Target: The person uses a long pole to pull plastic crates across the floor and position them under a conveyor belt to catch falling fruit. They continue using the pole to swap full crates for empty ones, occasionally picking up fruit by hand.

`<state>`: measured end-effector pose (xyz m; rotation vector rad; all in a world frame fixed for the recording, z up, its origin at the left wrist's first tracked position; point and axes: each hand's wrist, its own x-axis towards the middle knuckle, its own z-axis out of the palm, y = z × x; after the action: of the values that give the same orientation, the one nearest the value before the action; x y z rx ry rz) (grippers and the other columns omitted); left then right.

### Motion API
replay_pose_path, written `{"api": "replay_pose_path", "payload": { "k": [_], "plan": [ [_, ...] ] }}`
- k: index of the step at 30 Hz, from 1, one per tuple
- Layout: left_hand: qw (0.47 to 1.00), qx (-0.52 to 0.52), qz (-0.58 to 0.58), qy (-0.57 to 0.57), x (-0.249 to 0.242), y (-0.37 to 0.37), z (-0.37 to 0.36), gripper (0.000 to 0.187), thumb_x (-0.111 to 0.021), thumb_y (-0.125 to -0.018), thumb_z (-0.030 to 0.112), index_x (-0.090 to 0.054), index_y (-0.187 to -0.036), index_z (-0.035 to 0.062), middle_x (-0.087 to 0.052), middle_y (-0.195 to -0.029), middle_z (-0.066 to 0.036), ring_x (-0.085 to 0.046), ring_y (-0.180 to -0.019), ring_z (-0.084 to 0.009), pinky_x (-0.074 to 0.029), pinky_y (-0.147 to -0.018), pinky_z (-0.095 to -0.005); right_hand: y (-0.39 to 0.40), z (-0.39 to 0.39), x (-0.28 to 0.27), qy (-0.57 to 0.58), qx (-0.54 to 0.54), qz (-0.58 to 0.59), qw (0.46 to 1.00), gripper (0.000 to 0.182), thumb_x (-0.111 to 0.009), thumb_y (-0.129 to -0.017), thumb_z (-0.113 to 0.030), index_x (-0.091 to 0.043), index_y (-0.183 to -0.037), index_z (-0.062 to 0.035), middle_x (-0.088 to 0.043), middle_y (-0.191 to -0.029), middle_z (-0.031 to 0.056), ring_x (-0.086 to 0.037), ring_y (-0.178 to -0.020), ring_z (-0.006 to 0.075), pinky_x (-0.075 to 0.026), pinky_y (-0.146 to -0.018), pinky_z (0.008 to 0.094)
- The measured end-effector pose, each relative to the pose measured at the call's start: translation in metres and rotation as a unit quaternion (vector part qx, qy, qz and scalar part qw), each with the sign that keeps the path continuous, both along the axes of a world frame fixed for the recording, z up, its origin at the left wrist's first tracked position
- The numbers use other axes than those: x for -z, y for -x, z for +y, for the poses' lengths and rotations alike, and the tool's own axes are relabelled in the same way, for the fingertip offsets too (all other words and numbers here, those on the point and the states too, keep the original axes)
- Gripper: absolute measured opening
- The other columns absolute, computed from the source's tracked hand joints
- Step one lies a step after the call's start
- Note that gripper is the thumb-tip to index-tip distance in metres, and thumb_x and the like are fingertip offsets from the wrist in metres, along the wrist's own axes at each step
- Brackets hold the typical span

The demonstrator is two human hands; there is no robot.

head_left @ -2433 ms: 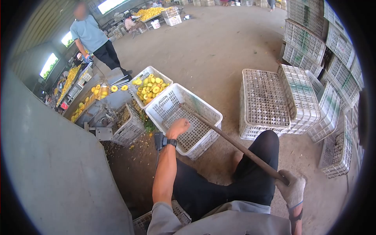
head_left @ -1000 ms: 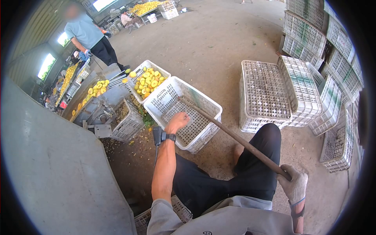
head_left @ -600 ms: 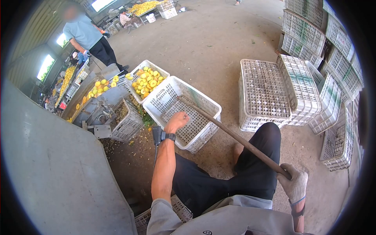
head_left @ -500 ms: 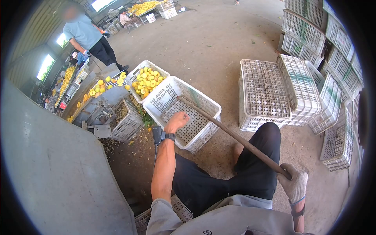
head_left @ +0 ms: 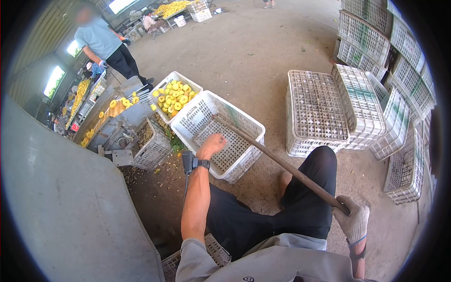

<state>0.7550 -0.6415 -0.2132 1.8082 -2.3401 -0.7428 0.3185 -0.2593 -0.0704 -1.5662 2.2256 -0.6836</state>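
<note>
My right hand [head_left: 351, 218], in a pale knit glove, is closed round the near end of a long wooden pole [head_left: 291, 170]. The pole slants over my knee and across the rim of a white plastic crate [head_left: 257, 126], its far tip inside. Over that crate's near left side is my bare left hand [head_left: 212, 145], fingers curled in; whether anything is in them is hidden. Its wrist carries a dark band and a small black device. Just beyond stands another white crate [head_left: 196, 86] holding yellow halved fruit [head_left: 176, 97].
To the left, a metal machine [head_left: 123, 123] carries fruit halves toward prongs, above a crate of pits [head_left: 157, 152]. A grey metal panel [head_left: 80, 197] fills the near left. Stacked crates [head_left: 319, 108] stand on the right. A person [head_left: 101, 42] stands beyond the machine.
Fruit halves on the machine have shifted, with fewer lying by the prongs. At the far top edge, a walking person's feet show more. Both my hands and the pole stay in place.
</note>
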Motion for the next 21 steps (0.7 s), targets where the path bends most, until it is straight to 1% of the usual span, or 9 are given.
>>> {"api": "replay_pose_path", "payload": {
  "k": [10,13,16,19,21],
  "plan": [
    [1.0,0.002,-0.005,0.003,0.003,-0.001,-0.002,0.035,-0.068,-0.099,0.03,-0.074,-0.116,0.0001,-0.074,-0.115,-0.025,-0.069,-0.113,-0.039,-0.053,-0.099,-0.0468,0.0,0.0,-0.002,0.004,-0.008,0.008,1.0,0.038,-0.086,-0.073,-0.017,-0.078,-0.109,-0.0064,-0.077,-0.089,0.0159,-0.078,-0.082,0.0298,-0.06,-0.077,0.0371],
    [1.0,0.005,0.0,0.016,0.005,-0.003,-0.001,0.034,-0.065,-0.098,0.028,-0.075,-0.116,0.0008,-0.074,-0.114,-0.025,-0.069,-0.11,-0.0404,-0.053,-0.097,-0.0468,0.0,0.0,0.0,0.005,-0.006,0.007,1.0,0.038,-0.086,-0.073,-0.017,-0.078,-0.109,-0.0068,-0.077,-0.09,0.0154,-0.077,-0.082,0.0298,-0.06,-0.077,0.0372],
    [1.0,0.002,0.006,0.015,0.006,-0.004,-0.001,0.034,-0.065,-0.098,0.028,-0.075,-0.116,0.0006,-0.074,-0.114,-0.025,-0.07,-0.11,-0.0404,-0.053,-0.096,-0.0469,0.0,0.0,0.0,0.003,-0.004,0.006,1.0,0.038,-0.086,-0.073,-0.017,-0.078,-0.108,-0.0071,-0.077,-0.09,0.0152,-0.077,-0.082,0.0296,-0.06,-0.077,0.0371],
    [1.0,-0.002,-0.008,0.001,-0.004,0.001,0.002,0.037,-0.067,-0.098,0.03,-0.073,-0.118,-0.0008,-0.074,-0.116,-0.025,-0.069,-0.113,-0.0385,-0.052,-0.099,-0.0467,-0.002,-0.001,-0.003,0.002,-0.005,0.007,1.0,0.037,-0.085,-0.073,-0.016,-0.078,-0.108,-0.0072,-0.078,-0.091,0.0149,-0.077,-0.082,0.0294,-0.06,-0.077,0.037],
    [1.0,0.001,-0.006,0.01,0.001,-0.001,0.0,0.036,-0.065,-0.098,0.029,-0.074,-0.117,0.0001,-0.074,-0.115,-0.025,-0.069,-0.111,-0.0394,-0.053,-0.098,-0.0467,-0.002,-0.002,-0.003,0.002,-0.004,0.005,1.0,0.037,-0.085,-0.073,-0.016,-0.079,-0.108,-0.0071,-0.078,-0.091,0.0148,-0.078,-0.082,0.0292,-0.06,-0.077,0.0369]
  ]
}}
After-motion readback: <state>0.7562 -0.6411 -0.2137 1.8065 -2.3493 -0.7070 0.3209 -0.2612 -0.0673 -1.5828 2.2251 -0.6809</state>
